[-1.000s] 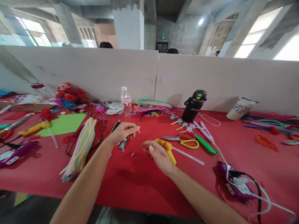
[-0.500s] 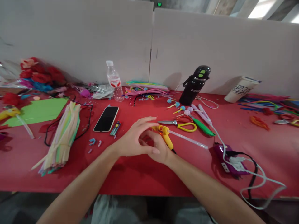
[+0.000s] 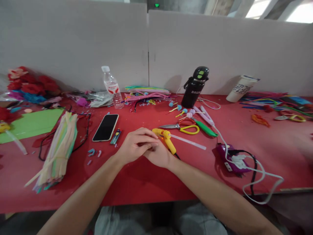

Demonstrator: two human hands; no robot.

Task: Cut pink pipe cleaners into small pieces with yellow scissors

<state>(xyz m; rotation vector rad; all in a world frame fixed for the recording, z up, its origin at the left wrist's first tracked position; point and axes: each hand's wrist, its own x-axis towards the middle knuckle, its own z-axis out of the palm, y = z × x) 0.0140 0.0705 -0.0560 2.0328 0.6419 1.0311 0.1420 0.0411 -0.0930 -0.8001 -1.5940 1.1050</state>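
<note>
Glue gun (image 3: 169,143): lies just beyond right hand (image 3: 158,155), unheld. Left hand (image 3: 135,145) folded over right, touching; cannot tell whether anything inside. Farther beyond, pompom flowers (image 3: 189,115), seemingly finished; left of left hand, bundled pipe cleaners (image 3: 60,150), seemingly unused.

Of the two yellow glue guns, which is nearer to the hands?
The glue gun beside the right hand; the other gun is cut off at the picture's left edge.

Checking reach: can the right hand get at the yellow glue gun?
Likely yes: the glue gun lies beside the right hand, nothing visibly between, though the left hand overlaps the right.
</note>
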